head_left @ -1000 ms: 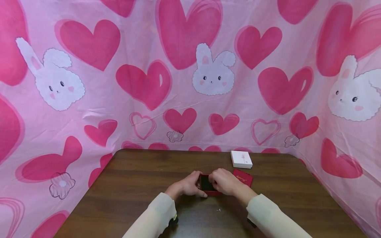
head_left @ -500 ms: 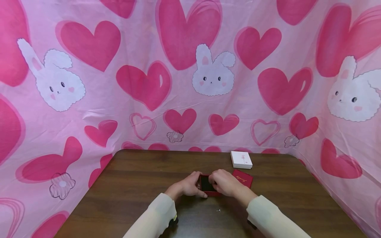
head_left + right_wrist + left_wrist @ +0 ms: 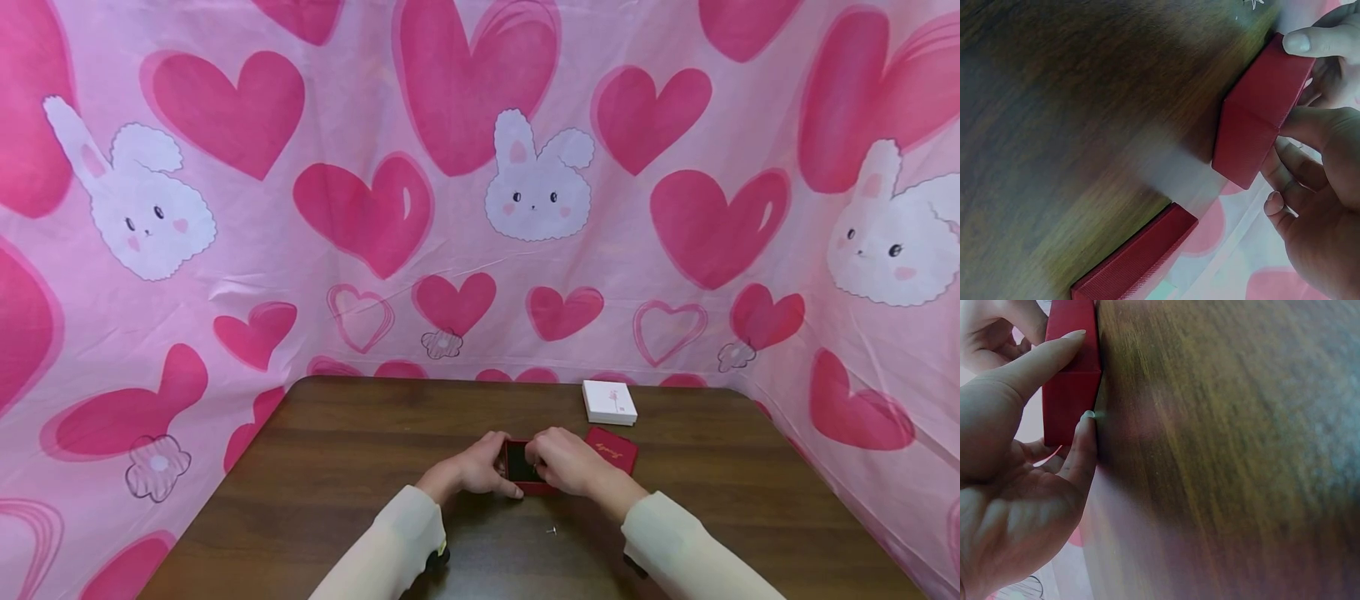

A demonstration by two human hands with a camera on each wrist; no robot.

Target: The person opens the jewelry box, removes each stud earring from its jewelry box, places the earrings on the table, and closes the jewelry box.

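Note:
A small red box (image 3: 534, 489) with a black inner pad (image 3: 521, 463) sits uncovered on the table. My left hand (image 3: 478, 467) grips its left end, thumb (image 3: 1060, 355) on the front wall and other fingers round the side. From the right, my right hand (image 3: 566, 458) reaches over the box with curled fingers at the pad. In the right wrist view, its thumb meets the upper rim of the red box (image 3: 1263, 115). I cannot tell whether those fingertips pinch something small. A tiny silvery piece (image 3: 551, 531) lies on the table in front of the box.
A red lid (image 3: 615, 448) with gold lettering lies right of the box, partly behind my right wrist. Farther back stands a white box (image 3: 609, 402) with printing on top. Pink cloth (image 3: 540, 267) with hearts and rabbits surrounds the brown wooden table (image 3: 360, 467).

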